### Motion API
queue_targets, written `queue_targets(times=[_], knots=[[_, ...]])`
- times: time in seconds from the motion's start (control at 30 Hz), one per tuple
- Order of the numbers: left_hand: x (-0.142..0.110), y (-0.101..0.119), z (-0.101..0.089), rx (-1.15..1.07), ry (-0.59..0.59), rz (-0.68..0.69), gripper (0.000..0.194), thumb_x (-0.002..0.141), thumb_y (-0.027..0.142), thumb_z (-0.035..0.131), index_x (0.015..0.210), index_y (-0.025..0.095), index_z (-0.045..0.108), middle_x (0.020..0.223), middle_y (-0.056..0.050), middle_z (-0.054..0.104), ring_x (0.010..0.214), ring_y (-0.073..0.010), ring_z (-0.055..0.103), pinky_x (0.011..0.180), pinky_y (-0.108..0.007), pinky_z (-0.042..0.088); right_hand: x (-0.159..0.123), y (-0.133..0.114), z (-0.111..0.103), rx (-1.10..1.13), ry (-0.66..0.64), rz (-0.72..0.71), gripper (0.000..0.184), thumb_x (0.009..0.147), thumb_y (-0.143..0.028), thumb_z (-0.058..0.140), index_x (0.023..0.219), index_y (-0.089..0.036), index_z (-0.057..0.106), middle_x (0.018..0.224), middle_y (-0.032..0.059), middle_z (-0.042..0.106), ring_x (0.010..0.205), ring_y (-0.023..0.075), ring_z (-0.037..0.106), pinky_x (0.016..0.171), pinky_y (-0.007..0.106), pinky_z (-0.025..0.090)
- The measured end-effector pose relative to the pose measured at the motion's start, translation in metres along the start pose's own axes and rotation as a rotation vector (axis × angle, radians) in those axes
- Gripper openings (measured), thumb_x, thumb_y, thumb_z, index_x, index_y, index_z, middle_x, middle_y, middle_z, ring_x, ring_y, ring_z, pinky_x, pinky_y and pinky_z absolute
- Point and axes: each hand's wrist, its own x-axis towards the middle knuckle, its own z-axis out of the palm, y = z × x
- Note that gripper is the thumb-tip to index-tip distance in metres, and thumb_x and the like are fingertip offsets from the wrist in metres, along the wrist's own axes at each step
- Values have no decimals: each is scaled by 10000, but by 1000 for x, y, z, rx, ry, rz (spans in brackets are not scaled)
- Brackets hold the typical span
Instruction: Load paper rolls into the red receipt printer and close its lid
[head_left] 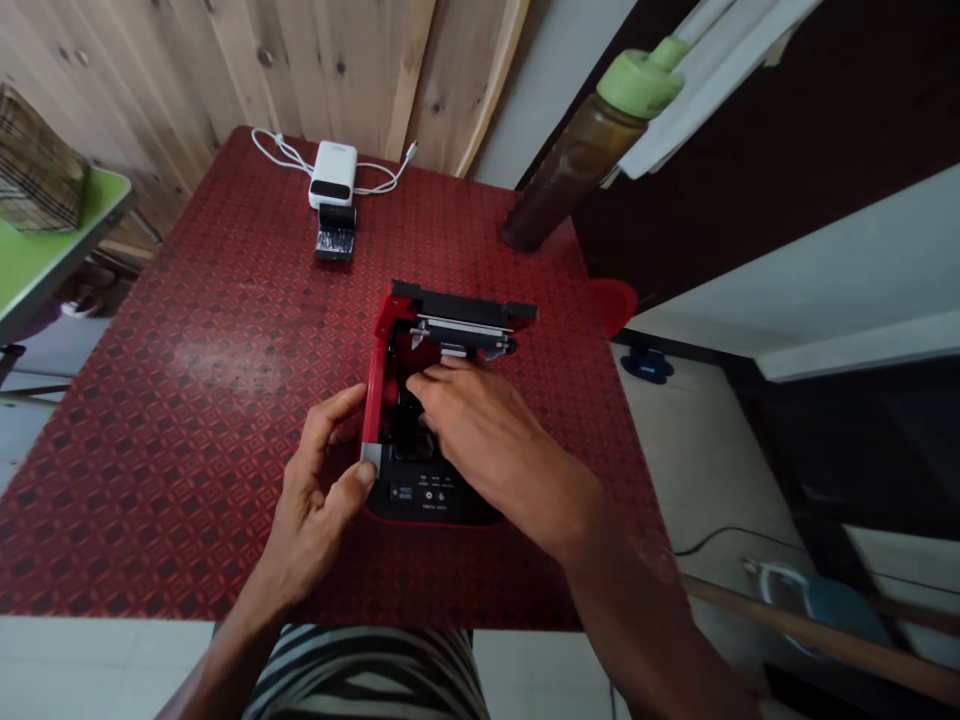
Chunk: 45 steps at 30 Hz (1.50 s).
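Observation:
A red and black label printer (437, 503) stands on the table with its lid (472, 308) raised. My left hand (319, 490) steadies its left side, thumb on the grey front corner and curled fingers along the red wall. My right hand (487, 430) reaches over the right side into the open bay. Its fingers are bent together inside; the fingertips and whatever they hold are hidden. Under the lid a pale bar and clear clips show. Small printed marks lie on the black front panel.
A white power bank (333, 170) with a white cable (281, 150) lies at the back of the red patterned table (202, 370). Just in front of it is a small black roll (335, 235). A brown bottle with a green cap (585, 150) stands at the back right.

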Motion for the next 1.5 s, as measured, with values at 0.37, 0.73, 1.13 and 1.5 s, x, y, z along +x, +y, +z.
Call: queue_targets(times=[0.37, 0.73, 1.13, 1.5], knots=[[-1, 1, 0, -40, -15, -54, 588, 1103, 507, 711, 1649, 312, 615, 1652, -105, 650, 1556, -364, 606, 1341, -559, 445, -15, 30, 10, 320, 194, -184, 586, 1004, 87, 490, 1362, -263, 795, 1343, 54, 862, 1273, 220, 811, 1125, 411, 661], [37, 51, 9, 213, 136, 161, 591, 1027, 505, 797, 1570, 297, 693, 1680, -97, 650, 1546, -391, 605, 1310, -565, 458, -60, 14, 13, 355, 473, -254, 257, 1099, -6, 625, 1088, -191, 804, 1048, 65, 835, 974, 222, 774, 929, 403, 708], [56, 62, 20, 256, 132, 256, 228, 1052, 429, 815, 949, 245, 729, 1320, -68, 792, 1383, -317, 701, 1250, -503, 516, -87, -10, 54, 37, 779, -139, 311, 1081, 0, 656, 1287, -182, 801, 1214, 119, 892, 1166, 273, 818, 996, 433, 703], [25, 29, 18, -94, 68, -168, 649, 968, 455, 860, 1561, 285, 657, 1716, -115, 639, 1589, -373, 621, 1280, -516, 563, -82, -10, 53, 129, 789, -123, 176, 1114, -112, 692, 1267, -177, 750, 1303, 119, 900, 1266, 262, 858, 1139, 443, 664]])
